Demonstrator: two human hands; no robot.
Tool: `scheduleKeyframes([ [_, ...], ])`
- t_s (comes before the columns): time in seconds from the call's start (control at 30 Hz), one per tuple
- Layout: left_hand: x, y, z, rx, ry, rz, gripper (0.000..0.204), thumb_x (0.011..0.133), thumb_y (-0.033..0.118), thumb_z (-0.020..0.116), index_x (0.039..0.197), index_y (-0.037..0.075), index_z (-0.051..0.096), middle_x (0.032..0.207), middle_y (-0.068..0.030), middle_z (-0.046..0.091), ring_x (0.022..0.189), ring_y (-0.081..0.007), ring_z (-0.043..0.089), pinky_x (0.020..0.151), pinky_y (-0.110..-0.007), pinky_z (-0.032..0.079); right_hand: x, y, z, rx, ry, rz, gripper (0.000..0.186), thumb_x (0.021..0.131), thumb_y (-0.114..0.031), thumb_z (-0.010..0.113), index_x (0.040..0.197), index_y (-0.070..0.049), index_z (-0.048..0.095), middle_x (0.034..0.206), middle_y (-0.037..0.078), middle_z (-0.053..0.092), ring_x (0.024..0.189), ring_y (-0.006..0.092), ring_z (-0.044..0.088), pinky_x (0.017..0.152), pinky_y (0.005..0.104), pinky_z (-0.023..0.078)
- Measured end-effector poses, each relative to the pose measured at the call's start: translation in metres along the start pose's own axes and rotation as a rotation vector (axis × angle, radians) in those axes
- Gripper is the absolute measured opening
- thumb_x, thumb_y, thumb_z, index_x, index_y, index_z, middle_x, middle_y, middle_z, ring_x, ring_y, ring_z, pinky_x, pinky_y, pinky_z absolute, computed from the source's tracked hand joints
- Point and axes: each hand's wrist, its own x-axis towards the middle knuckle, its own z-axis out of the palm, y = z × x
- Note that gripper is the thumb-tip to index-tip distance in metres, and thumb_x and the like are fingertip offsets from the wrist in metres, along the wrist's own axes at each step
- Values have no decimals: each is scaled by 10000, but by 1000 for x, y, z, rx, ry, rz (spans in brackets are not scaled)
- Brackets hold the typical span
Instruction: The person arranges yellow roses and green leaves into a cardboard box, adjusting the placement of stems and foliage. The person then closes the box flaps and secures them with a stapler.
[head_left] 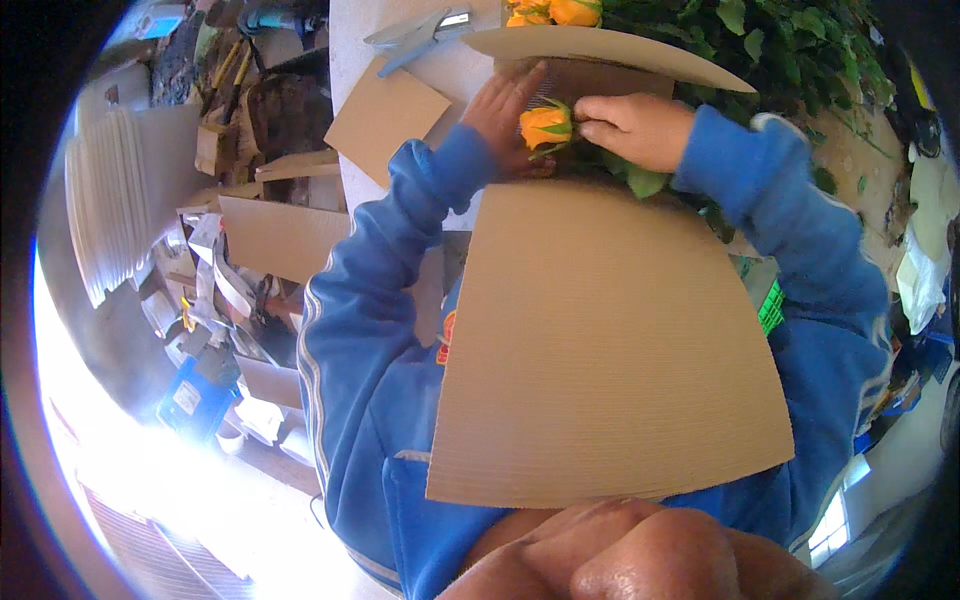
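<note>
A large sheet of corrugated cardboard (610, 340) stands up against my body, its upper edge below both hands. My left hand (505, 115) lies with fingers stretched along the inner cardboard wrap (630, 75), beside a yellow-orange rose (545, 127) and some pale mesh. My right hand (640, 130) pinches at the rose just right of its bloom, with green leaves (645, 180) below. The rose's stem is mostly hidden. A curved cardboard flap (600, 45) rises behind both hands, and more yellow roses (575, 12) lie beyond it.
A grey stapler (420, 30) and a square cardboard piece (385, 120) lie on the white tabletop (355, 40). Dense rose foliage (750, 40) fills the back right. At left are stacked white sheets (105, 200), cardboard offcuts (280, 240) and a blue container (200, 390).
</note>
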Motion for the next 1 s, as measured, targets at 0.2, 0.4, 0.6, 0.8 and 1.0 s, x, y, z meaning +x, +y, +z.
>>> scheduleKeyframes([
  [0.2,-2,1,-1,-79,36,-75,908,602,403,795,1350,71,403,1265,-166,509,1229,-348,423,1094,-483,272,24,38,48,-94,71,52,298,908,-240,476,1121,-50,561,1000,212,632,934,406,595,853,481,470],
  [0.4,1,2,-7,56,-162,33,462,683,407,730,1069,170,641,1090,-68,617,1158,-264,487,1113,-501,232,-11,-7,28,-298,237,-107,294,916,-261,515,1092,-31,571,1086,178,612,1023,359,573,862,435,471],
  [0.6,1,2,-9,87,-164,124,363,698,393,717,1002,203,660,1071,-47,620,1137,-256,496,1115,-522,213,-54,-41,-117,107,560,-270,247,919,-212,529,1018,-12,635,940,148,653,852,254,632,777,360,505],
  [0.8,-1,-2,-4,87,-190,91,360,702,411,716,991,202,664,1068,-45,621,1145,-265,491,1114,-540,200,79,52,-176,-462,526,181,234,924,-255,519,1046,-78,610,1020,143,630,925,328,590,826,439,470],
  [1.0,-2,-4,2,96,-175,85,376,696,437,716,981,200,658,1056,-53,621,1135,-280,495,1104,-569,195,115,97,-180,-508,243,410,411,868,-256,617,1240,-118,509,1190,144,571,1015,339,564,836,456,461],
])
